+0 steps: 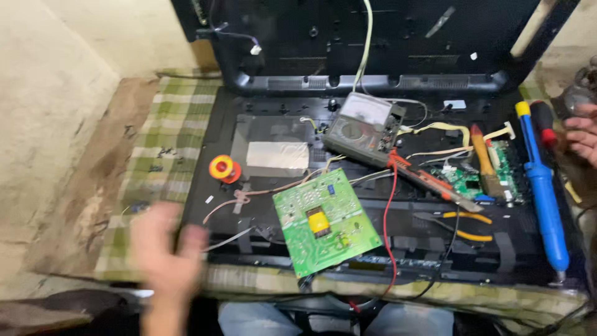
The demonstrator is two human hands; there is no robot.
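left hand (163, 246): blurred, fingers spread, holding nothing, over the checked cloth (155, 134) at the near-left corner of the opened television back (373, 205).
right hand (583, 132): at the right edge, fingers curled; whether it grips anything i cannot tell.
green circuit board (324, 221): nearest the left hand, lying tilted on the panel, wires attached.
handling: likely light, stiff, fragile; best held by its bare edges, clear of the yellow transformer (318, 221).
nearby: analog multimeter (364, 130), blue soldering iron (544, 190).
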